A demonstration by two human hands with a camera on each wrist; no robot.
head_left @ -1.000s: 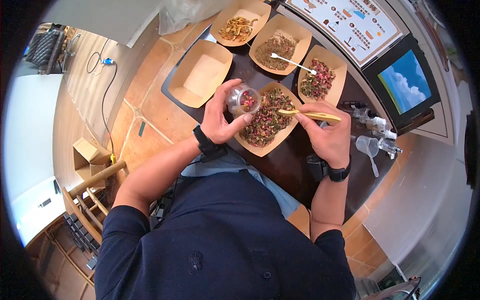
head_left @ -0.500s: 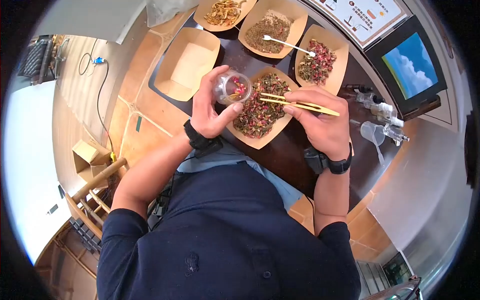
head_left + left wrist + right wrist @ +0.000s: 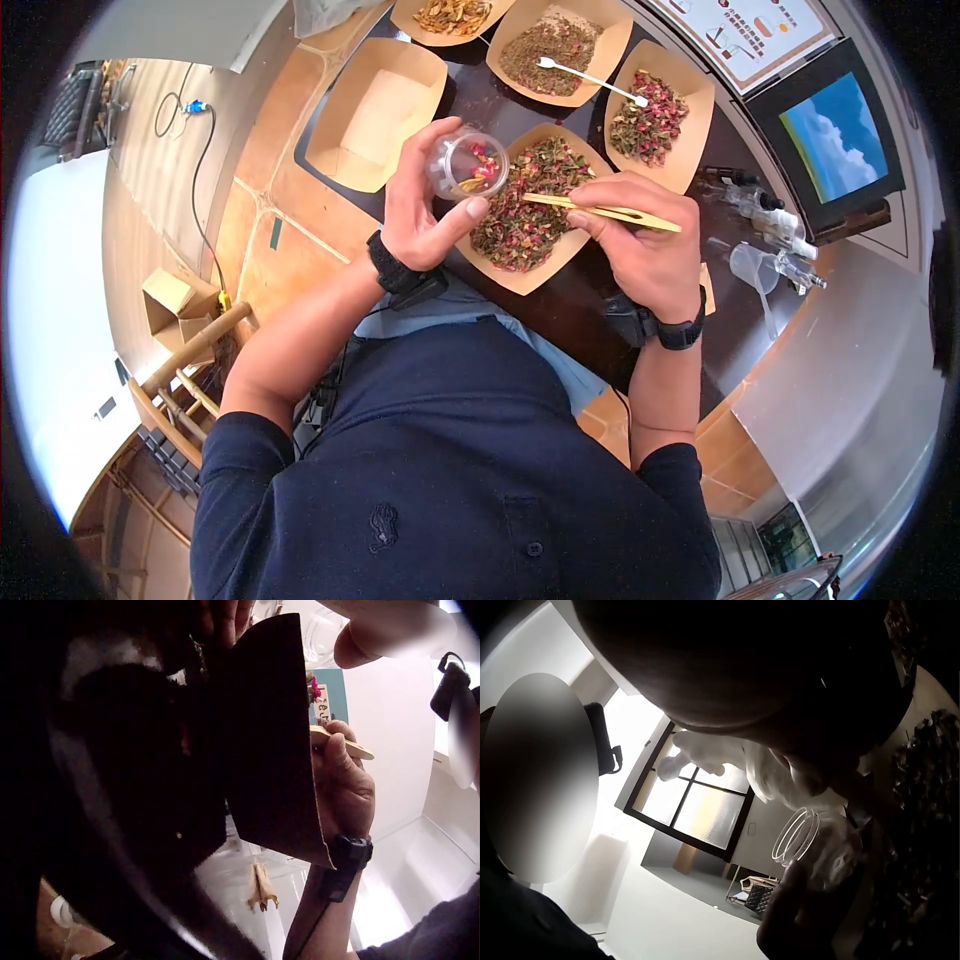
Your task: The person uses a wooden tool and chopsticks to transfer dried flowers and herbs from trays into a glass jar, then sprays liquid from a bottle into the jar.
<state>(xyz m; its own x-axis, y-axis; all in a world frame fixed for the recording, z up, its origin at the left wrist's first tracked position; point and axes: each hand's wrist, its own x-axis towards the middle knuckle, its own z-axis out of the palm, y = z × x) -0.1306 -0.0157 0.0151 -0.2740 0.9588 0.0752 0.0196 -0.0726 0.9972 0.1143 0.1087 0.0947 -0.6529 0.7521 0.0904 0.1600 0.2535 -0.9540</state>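
In the head view my left hand (image 3: 415,215) grips a clear plastic jar (image 3: 436,176), tilted with its round mouth facing up; a few red and yellow dried petals (image 3: 484,160) show inside. My right hand (image 3: 655,245) pinches pale bamboo tweezers (image 3: 640,216). Their tips come close together over the dried flower mix (image 3: 515,235), red and green, that fills the nearest paper tray (image 3: 524,286). The jar overlaps this tray's left edge in the head view. In the left wrist view the tray's dark side hides much of the scene.
Behind stand more paper trays: a bare one (image 3: 375,115), one of brown crumbs with a white spoon (image 3: 595,80) across it, one of red petals (image 3: 650,125) and one of yellow pieces (image 3: 450,14). Small bottles (image 3: 790,240) and a measuring cup (image 3: 750,265) lie right, below a screen (image 3: 835,135).
The tweezers' tips stood apart half a second ago and now nearly meet over the flower mix. The head view has shifted, while both hands keep their holds.
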